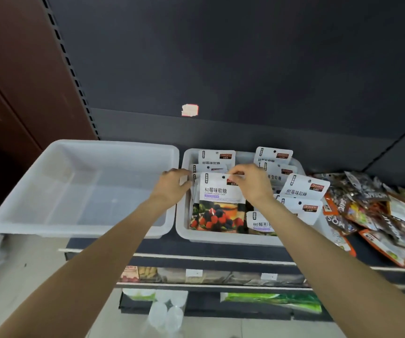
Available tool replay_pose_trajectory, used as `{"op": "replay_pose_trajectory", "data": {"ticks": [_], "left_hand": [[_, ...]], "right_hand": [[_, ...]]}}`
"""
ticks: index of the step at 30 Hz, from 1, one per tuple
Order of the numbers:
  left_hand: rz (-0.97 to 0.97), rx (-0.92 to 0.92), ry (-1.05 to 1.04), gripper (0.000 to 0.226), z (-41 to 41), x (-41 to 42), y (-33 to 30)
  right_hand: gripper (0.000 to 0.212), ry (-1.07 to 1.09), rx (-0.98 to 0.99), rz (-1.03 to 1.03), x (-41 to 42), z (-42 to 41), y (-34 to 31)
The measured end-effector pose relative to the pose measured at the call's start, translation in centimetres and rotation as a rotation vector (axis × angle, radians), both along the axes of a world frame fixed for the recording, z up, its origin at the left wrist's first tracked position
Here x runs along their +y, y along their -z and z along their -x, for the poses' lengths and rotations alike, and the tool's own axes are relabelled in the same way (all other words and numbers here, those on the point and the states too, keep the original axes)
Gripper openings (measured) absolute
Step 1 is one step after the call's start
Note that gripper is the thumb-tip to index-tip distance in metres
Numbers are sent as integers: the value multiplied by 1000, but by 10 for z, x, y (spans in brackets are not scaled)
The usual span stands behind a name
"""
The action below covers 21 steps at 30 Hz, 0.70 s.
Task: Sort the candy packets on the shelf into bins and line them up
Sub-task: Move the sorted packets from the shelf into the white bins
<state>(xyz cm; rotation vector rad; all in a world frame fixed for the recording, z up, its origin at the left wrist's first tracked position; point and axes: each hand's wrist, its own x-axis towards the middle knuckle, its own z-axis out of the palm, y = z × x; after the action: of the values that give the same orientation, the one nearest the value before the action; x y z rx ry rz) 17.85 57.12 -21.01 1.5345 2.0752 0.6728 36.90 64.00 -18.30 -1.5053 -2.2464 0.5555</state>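
Observation:
Two white plastic bins stand side by side on the dark shelf. The left bin (25, 191) holds nothing. The right bin (184, 230) holds several white raspberry candy packets standing in rows. My left hand (172, 184) grips the left edge of the front stack of packets (218, 208). My right hand (250, 181) pinches the top edge of the front packet of that stack. More of the same white packets (304, 191) lean at the bin's right side. A loose heap of orange and dark packets (377, 211) lies on the shelf to the right.
A dark back panel with a torn white and red sticker (190, 110) rises behind the bins. Lower shelves (208, 276) below hold other goods and price tags. A brown wall (13, 69) stands to the left.

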Motion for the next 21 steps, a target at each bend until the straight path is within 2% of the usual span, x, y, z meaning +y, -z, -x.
{"op": "replay_pose_trajectory", "data": {"ticks": [3, 10, 15, 21], "left_hand": [[32, 93, 25, 36, -1, -2, 1], [9, 337, 47, 36, -21, -2, -17], [-170, 286, 112, 32, -77, 13, -53], [-300, 134, 305, 27, -195, 41, -73]], "right_hand": [[17, -16, -91, 59, -2, 5, 11], [24, -61, -42, -50, -1, -9, -13], [26, 93, 21, -80, -5, -67, -30], [23, 317, -60, -69, -16, -184, -33]]}}
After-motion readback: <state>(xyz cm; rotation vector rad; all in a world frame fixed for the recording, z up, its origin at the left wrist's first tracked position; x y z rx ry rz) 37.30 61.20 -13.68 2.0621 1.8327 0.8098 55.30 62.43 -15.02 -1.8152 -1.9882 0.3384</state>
